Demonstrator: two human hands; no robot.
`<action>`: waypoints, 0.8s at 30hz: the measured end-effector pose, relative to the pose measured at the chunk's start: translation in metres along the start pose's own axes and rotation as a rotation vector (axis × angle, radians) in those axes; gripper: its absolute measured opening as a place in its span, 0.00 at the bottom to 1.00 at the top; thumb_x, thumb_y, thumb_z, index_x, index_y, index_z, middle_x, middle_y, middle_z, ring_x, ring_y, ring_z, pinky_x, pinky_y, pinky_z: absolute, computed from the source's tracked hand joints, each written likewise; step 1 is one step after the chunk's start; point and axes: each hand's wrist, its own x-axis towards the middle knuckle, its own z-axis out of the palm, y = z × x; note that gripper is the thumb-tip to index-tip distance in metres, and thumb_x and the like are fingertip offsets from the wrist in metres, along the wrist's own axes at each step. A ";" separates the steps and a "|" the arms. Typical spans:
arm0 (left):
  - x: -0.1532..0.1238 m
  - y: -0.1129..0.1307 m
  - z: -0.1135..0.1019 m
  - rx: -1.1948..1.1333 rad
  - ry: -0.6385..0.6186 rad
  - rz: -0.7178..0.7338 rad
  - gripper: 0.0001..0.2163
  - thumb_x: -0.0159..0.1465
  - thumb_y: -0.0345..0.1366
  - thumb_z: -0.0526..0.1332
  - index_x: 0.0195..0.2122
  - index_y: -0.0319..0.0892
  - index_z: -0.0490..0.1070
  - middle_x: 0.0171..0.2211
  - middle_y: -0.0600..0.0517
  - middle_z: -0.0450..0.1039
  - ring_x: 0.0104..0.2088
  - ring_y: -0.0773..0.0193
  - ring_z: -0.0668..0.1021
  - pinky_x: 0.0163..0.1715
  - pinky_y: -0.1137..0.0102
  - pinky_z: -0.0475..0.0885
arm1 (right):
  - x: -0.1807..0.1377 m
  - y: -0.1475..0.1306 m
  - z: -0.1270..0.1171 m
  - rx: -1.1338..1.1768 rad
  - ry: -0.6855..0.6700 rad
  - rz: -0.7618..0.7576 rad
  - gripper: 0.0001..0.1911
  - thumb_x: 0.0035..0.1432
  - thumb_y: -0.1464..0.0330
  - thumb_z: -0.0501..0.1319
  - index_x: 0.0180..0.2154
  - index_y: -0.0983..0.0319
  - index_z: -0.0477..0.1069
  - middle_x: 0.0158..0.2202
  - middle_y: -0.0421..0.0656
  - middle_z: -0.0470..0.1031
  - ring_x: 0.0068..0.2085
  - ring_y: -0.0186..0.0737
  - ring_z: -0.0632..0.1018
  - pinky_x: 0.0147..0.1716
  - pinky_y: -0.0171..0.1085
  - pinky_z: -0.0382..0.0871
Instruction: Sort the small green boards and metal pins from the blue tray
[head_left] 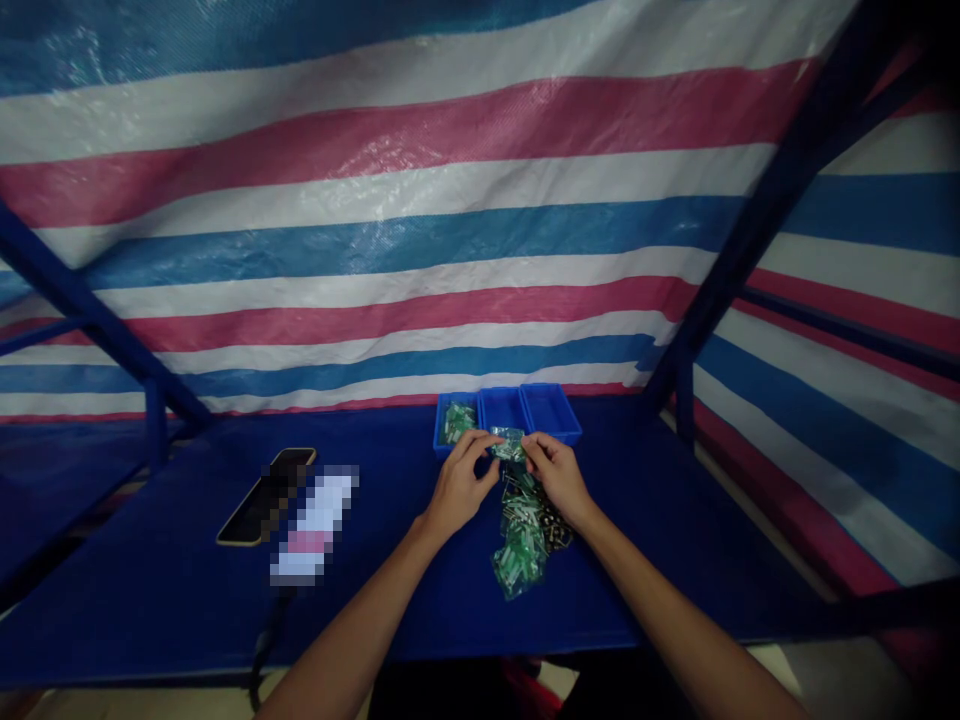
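Note:
Between my two hands is a small clear plastic bag (508, 443) with green and silvery bits inside. My left hand (463, 482) pinches its left side, and my right hand (556, 474) grips its right edge. Below them on the blue table lies a heap of similar small bags (521, 550), green and silver. Beside that heap, partly under my right hand, is a pile of small dark brassy metal parts (555, 530); their exact kind is too small to make out. Just beyond my hands, the left blue bin (437, 432) contains several such bags.
Two more blue bins, a middle one (504, 405) and a right one (551, 410), adjoin the left bin. A phone (262, 500) and a blurred-out pale object (315, 525) with a dark cable lie at left on the table (150, 600). Striped sheeting (420, 240) hangs behind, between blue frame bars.

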 end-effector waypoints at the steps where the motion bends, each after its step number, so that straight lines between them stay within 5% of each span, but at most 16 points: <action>1: 0.000 0.000 -0.001 0.014 0.011 0.017 0.13 0.74 0.38 0.61 0.58 0.50 0.75 0.52 0.46 0.74 0.46 0.58 0.79 0.50 0.62 0.78 | 0.000 0.000 0.000 -0.003 -0.006 0.001 0.29 0.68 0.44 0.60 0.25 0.58 0.68 0.21 0.37 0.65 0.22 0.34 0.63 0.20 0.33 0.55; 10: 0.026 -0.036 -0.036 0.282 0.237 0.009 0.13 0.76 0.42 0.57 0.55 0.49 0.79 0.48 0.46 0.79 0.49 0.55 0.81 0.53 0.59 0.76 | -0.003 -0.007 0.004 -0.035 -0.022 -0.038 0.24 0.69 0.46 0.60 0.37 0.59 0.78 0.22 0.36 0.66 0.24 0.36 0.67 0.25 0.35 0.60; 18: 0.052 -0.061 -0.051 0.665 0.134 -0.105 0.14 0.72 0.46 0.62 0.46 0.44 0.83 0.52 0.39 0.77 0.53 0.42 0.75 0.53 0.50 0.70 | -0.007 -0.007 0.004 -0.198 -0.068 -0.075 0.22 0.72 0.49 0.57 0.37 0.58 0.77 0.22 0.35 0.66 0.25 0.38 0.68 0.27 0.36 0.61; 24: 0.045 -0.055 -0.049 0.578 0.043 0.058 0.13 0.75 0.43 0.57 0.54 0.53 0.79 0.59 0.46 0.77 0.61 0.43 0.71 0.59 0.48 0.62 | -0.010 -0.020 -0.002 -0.315 -0.130 -0.195 0.17 0.74 0.54 0.57 0.38 0.57 0.78 0.27 0.37 0.73 0.28 0.39 0.71 0.31 0.37 0.63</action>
